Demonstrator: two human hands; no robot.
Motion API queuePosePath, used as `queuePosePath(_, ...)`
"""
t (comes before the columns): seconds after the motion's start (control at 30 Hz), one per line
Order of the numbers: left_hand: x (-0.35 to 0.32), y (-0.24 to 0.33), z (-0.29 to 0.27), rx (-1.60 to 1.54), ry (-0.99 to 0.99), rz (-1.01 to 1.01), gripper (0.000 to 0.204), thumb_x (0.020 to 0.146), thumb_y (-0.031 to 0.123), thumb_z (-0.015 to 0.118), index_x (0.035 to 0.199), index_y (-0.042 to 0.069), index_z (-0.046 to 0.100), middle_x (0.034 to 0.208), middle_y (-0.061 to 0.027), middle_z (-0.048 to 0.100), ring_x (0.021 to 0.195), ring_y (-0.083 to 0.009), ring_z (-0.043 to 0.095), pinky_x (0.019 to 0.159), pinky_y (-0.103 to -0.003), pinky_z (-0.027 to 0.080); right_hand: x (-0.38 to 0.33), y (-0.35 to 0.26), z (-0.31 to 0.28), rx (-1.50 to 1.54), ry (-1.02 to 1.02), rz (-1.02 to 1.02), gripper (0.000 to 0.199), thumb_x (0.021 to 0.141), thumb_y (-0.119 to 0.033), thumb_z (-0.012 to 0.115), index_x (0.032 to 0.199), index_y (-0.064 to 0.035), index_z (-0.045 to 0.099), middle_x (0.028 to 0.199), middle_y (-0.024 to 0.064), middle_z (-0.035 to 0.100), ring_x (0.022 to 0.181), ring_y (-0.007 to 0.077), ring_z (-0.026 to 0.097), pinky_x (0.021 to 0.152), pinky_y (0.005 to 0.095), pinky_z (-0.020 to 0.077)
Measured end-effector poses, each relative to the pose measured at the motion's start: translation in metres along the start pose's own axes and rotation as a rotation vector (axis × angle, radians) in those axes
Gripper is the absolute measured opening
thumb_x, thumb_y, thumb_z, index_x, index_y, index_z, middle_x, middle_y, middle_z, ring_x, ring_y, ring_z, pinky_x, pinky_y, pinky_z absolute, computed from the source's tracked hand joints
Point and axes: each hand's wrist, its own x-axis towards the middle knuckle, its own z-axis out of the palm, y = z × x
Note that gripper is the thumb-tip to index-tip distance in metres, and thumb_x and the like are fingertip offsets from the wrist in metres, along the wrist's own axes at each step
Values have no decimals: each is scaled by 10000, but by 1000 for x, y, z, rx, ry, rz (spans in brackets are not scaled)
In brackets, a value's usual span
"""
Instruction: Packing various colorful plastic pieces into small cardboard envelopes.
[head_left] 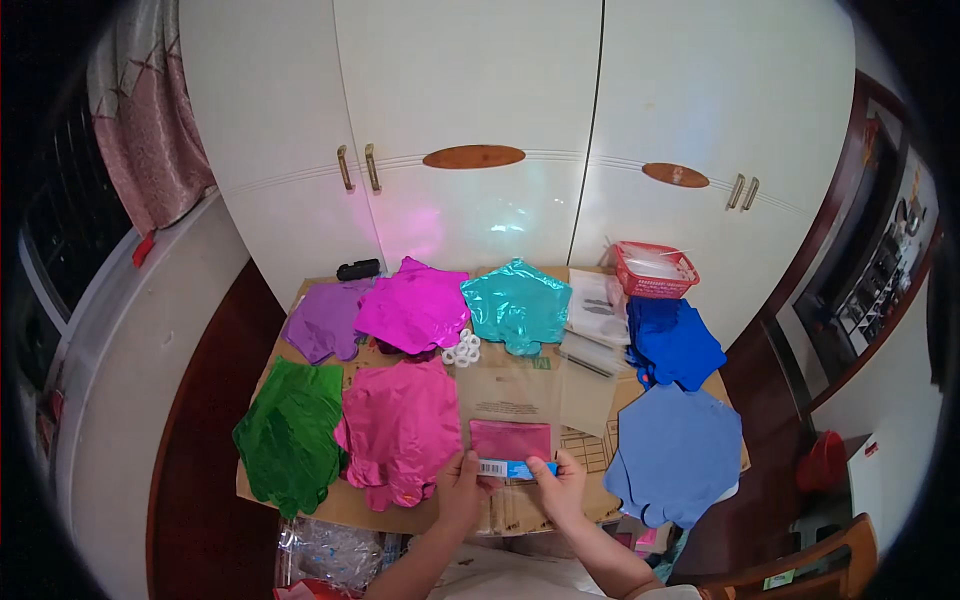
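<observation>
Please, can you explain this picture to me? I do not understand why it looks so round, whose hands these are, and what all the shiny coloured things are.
The picture comes from a small wide camera worn on a person's head, looking down. That lens bends straight lines, so the white cupboard doors look curved.

The two hands at the bottom belong to the wearer. The left hand and the right hand together hold a clear flat packet by its lower edge; something pink is folded inside.

They work over a cardboard sheet. On it lie flat foil balloons: purple, magenta, teal, green, pink, dark blue and light blue. A roll of small white rings lies in the middle, and a red basket stands at the back.
</observation>
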Motion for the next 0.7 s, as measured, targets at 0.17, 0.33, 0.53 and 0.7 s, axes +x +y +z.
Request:
queuePosePath(0.17,2,-8,-11,77,24,105,253,956,233,496,776,62,544,612,-15,568,464,-78,536,412,-218,434,-7,-5,-6,-50,-111,110,75,853,-53,645,797,-30,600,720,-18,592,631,35,501,555,206,406)
queuePosePath(0.33,-4,-3,-10,223,31,111,172,939,180,517,828,53,556,640,13,544,498,-54,518,443,-219,448,-11,15,-12,-234,-44,-97,48,847,-58,653,829,-23,625,701,-28,576,621,31,474,549,199,381)
queuePosePath(0.53,-7,3,-6,156,-161,93,114,866,50,583,978,45,563,834,-8,608,675,-85,593,549,-239,514,-9,1,-7,-157,25,-96,49,850,-60,649,824,-27,623,711,-38,566,629,29,464,565,200,383)
queuePosePath(0.7,-7,-9,-10,90,-148,109,153,861,44,610,1001,44,549,854,-23,627,697,-87,600,578,-236,513,-11,10,-12,-154,0,-135,60,864,-69,637,841,-23,605,713,-34,561,638,33,470,572,198,389)
